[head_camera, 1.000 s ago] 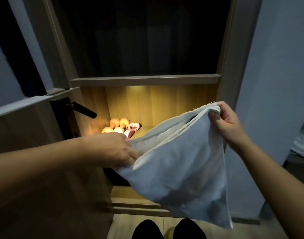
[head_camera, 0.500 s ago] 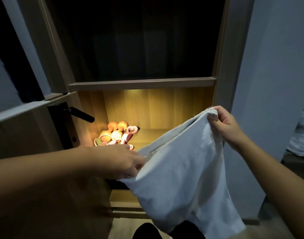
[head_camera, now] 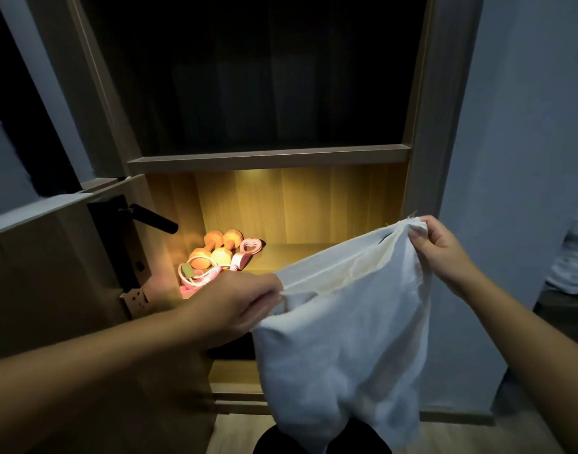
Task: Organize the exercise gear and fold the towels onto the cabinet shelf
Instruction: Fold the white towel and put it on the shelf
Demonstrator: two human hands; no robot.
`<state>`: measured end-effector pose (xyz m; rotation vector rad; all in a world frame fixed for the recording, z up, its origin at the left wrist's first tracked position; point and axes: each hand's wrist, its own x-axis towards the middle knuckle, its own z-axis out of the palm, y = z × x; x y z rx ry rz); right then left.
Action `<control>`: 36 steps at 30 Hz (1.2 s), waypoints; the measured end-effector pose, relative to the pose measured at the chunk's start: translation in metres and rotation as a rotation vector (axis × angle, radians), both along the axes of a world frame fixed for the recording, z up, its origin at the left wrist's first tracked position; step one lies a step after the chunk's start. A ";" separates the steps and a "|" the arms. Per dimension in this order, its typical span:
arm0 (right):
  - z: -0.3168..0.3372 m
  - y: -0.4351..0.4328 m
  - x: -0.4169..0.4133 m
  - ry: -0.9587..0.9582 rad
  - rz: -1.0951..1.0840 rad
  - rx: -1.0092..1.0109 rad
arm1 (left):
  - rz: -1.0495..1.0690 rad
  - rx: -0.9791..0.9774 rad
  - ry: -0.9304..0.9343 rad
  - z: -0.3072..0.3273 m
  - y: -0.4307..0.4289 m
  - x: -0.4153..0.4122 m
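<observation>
White towel [head_camera: 346, 339] hangs looser than second ago, in front of lit shelf [head_camera: 300, 251]. Left hand [head_camera: 235, 306], right hand [head_camera: 441, 247] each pinch top corner. Fold pending; dumbbells [head_camera: 215, 250] already on shelf.

Head view, down toward cabinet [head_camera: 268, 157]

Lit shelf [head_camera: 330, 249] lay bare on its right half — dumbbells [head_camera: 215, 247] and pink cord [head_camera: 199, 276] crowded the left; the hanging towel [head_camera: 343, 339] screened the front.

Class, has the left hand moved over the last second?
Yes: the left hand, gripping the towel, shifted rightward away from the orange dumbbells.
</observation>
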<state>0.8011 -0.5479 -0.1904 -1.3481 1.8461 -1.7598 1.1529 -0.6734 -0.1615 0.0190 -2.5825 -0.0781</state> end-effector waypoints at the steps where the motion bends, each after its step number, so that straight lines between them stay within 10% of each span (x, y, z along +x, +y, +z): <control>1: -0.005 0.002 -0.004 -0.021 -0.020 0.004 | 0.003 0.050 0.097 -0.002 0.001 0.002; 7: -0.013 0.006 -0.012 -0.145 0.031 0.014 | 0.106 0.208 0.081 0.007 0.005 0.005; 15: -0.008 -0.013 -0.008 -0.101 0.011 0.038 | -0.270 -0.527 -0.023 0.035 0.045 -0.011; 36: -0.033 -0.021 -0.011 -0.262 -0.065 0.096 | 0.115 0.239 -0.289 0.029 -0.005 0.001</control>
